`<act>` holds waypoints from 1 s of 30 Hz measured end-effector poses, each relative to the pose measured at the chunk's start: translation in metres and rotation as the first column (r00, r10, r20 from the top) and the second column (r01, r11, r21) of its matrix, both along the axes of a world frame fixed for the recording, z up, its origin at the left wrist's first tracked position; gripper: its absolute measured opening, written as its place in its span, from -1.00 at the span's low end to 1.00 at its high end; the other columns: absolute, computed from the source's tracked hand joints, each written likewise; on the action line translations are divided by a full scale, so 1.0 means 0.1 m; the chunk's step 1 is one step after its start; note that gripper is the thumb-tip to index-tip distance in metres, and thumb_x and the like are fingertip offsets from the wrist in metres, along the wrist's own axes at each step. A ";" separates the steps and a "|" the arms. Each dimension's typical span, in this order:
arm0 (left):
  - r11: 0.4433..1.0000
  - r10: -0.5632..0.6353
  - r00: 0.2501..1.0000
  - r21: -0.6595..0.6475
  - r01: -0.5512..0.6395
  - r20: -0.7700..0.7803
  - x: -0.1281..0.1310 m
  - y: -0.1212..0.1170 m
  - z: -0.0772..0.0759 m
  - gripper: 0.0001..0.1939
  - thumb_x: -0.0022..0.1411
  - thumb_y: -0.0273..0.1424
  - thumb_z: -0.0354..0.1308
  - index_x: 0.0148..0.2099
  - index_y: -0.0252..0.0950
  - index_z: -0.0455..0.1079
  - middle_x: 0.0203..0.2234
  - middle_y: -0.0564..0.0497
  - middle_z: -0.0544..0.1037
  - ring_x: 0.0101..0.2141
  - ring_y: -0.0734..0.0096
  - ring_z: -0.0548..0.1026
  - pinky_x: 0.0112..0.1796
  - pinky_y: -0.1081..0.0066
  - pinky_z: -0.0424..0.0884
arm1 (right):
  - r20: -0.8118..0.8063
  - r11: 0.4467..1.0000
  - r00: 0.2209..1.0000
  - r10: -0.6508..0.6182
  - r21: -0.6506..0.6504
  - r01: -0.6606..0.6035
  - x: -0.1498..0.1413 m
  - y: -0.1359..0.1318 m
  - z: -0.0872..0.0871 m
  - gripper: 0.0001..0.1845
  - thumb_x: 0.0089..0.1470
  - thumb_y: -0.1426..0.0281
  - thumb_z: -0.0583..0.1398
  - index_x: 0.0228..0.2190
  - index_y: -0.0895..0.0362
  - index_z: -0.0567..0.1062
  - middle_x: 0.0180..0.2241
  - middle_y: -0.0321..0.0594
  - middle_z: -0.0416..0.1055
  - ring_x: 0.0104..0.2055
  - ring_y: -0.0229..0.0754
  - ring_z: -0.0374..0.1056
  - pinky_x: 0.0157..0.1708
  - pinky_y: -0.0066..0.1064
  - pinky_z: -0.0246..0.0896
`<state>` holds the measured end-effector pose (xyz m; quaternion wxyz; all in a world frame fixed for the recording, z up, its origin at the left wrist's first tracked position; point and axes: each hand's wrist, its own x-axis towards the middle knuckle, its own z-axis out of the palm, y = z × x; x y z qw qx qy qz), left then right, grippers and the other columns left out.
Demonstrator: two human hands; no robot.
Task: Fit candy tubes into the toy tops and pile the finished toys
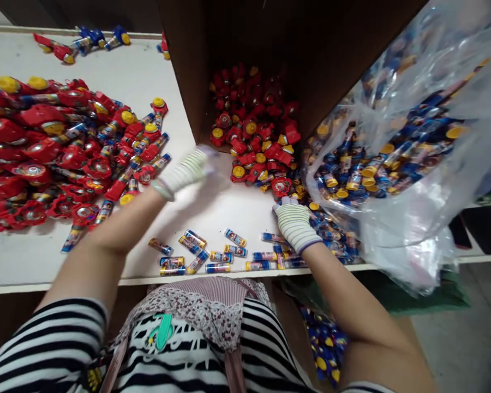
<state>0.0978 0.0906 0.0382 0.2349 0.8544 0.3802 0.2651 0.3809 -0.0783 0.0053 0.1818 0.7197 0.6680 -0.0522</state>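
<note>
My left hand (190, 166), in a white striped glove, is over the white table near the box's front left corner. Its fingers are smeared by motion, so whether they hold anything is unclear. My right hand (298, 225), gloved alike, rests at the front of a heap of red toys with yellow caps (253, 142). Its fingertips reach forward, slightly apart, just below a red toy with a round silver centre (281, 186). Close to the right wrist lie small blue-and-yellow tubes with printed labels (265, 255); more such tubes (196, 251) are scattered along the table's front edge.
A large pile of red toys with tubes attached (65, 158) covers the table's left. A dark brown box (188, 82) stands open behind the red heap. On the right, a clear plastic bag (393, 218) spills many tubes. Blue packets (325, 349) sit below the table edge.
</note>
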 end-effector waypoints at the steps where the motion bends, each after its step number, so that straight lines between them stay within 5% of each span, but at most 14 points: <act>1: 0.998 -0.059 0.997 -0.042 0.056 -0.053 0.30 -0.07 -0.20 -0.47 0.01 -0.32 0.41 0.03 -0.38 0.46 -0.09 -0.21 0.50 -0.03 0.01 0.47 0.10 0.09 0.37 | -0.010 1.000 1.000 0.000 -0.003 0.000 -0.03 0.03 -0.02 -0.61 0.23 0.52 0.00 -0.13 0.19 0.60 0.00 0.23 0.45 0.05 0.25 0.36 -0.16 -0.01 0.32; 5: 0.991 0.061 0.967 -0.102 -0.088 -0.249 0.98 -0.25 -0.64 -0.31 0.03 -0.28 0.42 0.16 -0.44 0.35 0.02 -0.35 0.39 -0.02 -0.12 0.42 0.01 0.07 0.40 | -0.330 0.984 0.942 0.061 0.178 -0.001 -0.07 0.00 -0.13 -0.69 0.18 0.36 0.15 -0.07 0.22 0.52 -0.14 0.08 0.49 -0.11 0.03 0.43 -0.14 -0.18 0.33; 7: 0.990 0.080 0.966 -0.096 -0.106 -0.248 0.94 -0.33 -0.71 -0.36 0.00 -0.30 0.41 0.11 -0.45 0.36 0.00 -0.35 0.38 -0.02 -0.13 0.41 0.00 0.07 0.39 | -0.507 0.971 0.857 0.094 0.238 0.034 -0.09 -0.06 -0.21 -0.69 0.19 0.32 0.17 -0.08 0.21 0.50 -0.16 -0.01 0.49 -0.14 -0.04 0.43 -0.12 -0.25 0.34; 10: 0.975 0.055 0.988 -0.205 -0.085 -0.145 0.60 -0.47 -0.71 -0.53 -0.04 -0.36 0.37 -0.07 -0.38 0.39 -0.14 -0.25 0.44 -0.11 -0.03 0.45 -0.04 0.07 0.42 | -0.565 0.990 0.819 0.103 0.137 -0.031 -0.17 -0.11 -0.32 -0.66 0.19 0.40 0.16 -0.02 0.21 0.51 -0.08 0.02 0.48 -0.08 -0.04 0.43 -0.04 -0.24 0.33; 12: 0.905 0.147 0.983 -0.416 -0.090 0.106 0.33 -0.57 -0.67 -0.60 -0.03 -0.32 0.33 -0.13 -0.33 0.36 -0.25 -0.14 0.47 -0.20 0.08 0.49 -0.12 0.10 0.47 | -0.536 0.996 0.840 0.088 0.045 -0.076 -0.24 -0.11 -0.35 -0.60 0.18 0.44 0.16 0.05 0.24 0.50 -0.03 0.08 0.47 -0.02 -0.01 0.43 0.02 -0.21 0.31; 14: 0.792 0.289 0.894 -0.610 -0.021 0.343 0.11 -0.66 -0.61 -0.65 0.08 -0.17 0.23 -0.16 -0.29 0.33 -0.30 -0.11 0.49 -0.26 0.14 0.52 -0.26 0.16 0.51 | -0.590 0.998 0.805 0.069 0.051 -0.048 -0.30 -0.09 -0.33 -0.56 0.21 0.43 0.14 0.10 0.24 0.47 0.02 0.11 0.47 0.04 0.01 0.42 0.08 -0.18 0.29; 16: 0.682 0.379 0.794 -0.723 0.106 0.475 -0.02 -0.76 -0.55 -0.59 0.18 -0.01 0.08 -0.19 -0.27 0.32 -0.28 -0.13 0.51 -0.29 0.15 0.54 -0.41 0.25 0.49 | -0.737 0.991 0.670 0.089 0.134 0.017 -0.38 -0.09 -0.26 -0.55 0.25 0.37 0.11 0.14 0.20 0.44 0.07 0.06 0.47 0.10 0.00 0.41 0.13 -0.14 0.28; 20: 0.533 0.420 0.727 -0.796 0.287 0.543 -0.02 -0.97 -0.45 -0.41 0.19 0.16 -0.01 -0.17 -0.30 0.34 -0.30 -0.15 0.52 -0.48 0.30 0.51 -0.61 0.40 0.36 | -0.901 0.969 0.378 0.212 0.245 0.041 -0.59 -0.14 -0.08 -0.51 0.27 0.18 0.10 0.17 0.07 0.42 0.11 -0.09 0.47 0.12 -0.01 0.41 0.15 -0.10 0.28; 22: 0.533 0.408 0.718 -0.786 0.315 0.564 0.03 -1.03 -0.39 -0.42 0.13 0.14 0.12 -0.15 -0.31 0.35 -0.37 -0.08 0.50 -0.56 0.41 0.45 -0.62 0.45 0.33 | -0.892 0.963 0.389 0.229 0.266 0.043 -0.69 -0.17 0.00 -0.48 0.28 0.13 0.07 0.16 0.09 0.42 0.12 -0.07 0.47 0.12 0.00 0.41 0.15 -0.12 0.28; 24: 0.561 0.367 0.728 -0.763 0.323 0.578 0.05 -1.05 -0.32 -0.49 0.08 0.04 0.25 -0.18 -0.31 0.35 -0.45 0.01 0.47 -0.59 0.47 0.42 -0.61 0.50 0.31 | -0.850 0.963 0.481 0.213 0.267 0.046 -0.74 -0.20 0.04 -0.46 0.28 0.11 0.05 0.15 0.13 0.43 0.10 -0.02 0.48 0.10 0.04 0.43 0.11 -0.12 0.29; 27: 0.604 0.237 0.802 -0.729 0.321 0.549 0.03 -1.02 -0.21 -0.57 0.10 -0.04 0.27 -0.27 -0.33 0.38 -0.55 0.04 0.44 -0.60 0.49 0.38 -0.59 0.52 0.28 | -0.766 0.972 0.620 0.172 0.233 0.018 -0.74 -0.23 0.08 -0.48 0.27 0.10 0.06 0.09 0.14 0.47 0.00 0.02 0.53 -0.02 0.08 0.48 -0.02 -0.14 0.35; 30: 0.659 0.122 0.866 -0.692 0.295 0.485 -0.01 -0.95 -0.12 -0.60 0.11 -0.06 0.27 -0.30 -0.35 0.43 -0.48 -0.02 0.50 -0.51 0.46 0.41 -0.49 0.50 0.34 | -0.719 0.972 0.668 0.191 0.232 -0.028 -0.72 -0.27 0.10 -0.50 0.28 0.08 0.04 0.05 0.12 0.49 -0.05 -0.01 0.56 -0.08 0.05 0.49 -0.10 -0.22 0.34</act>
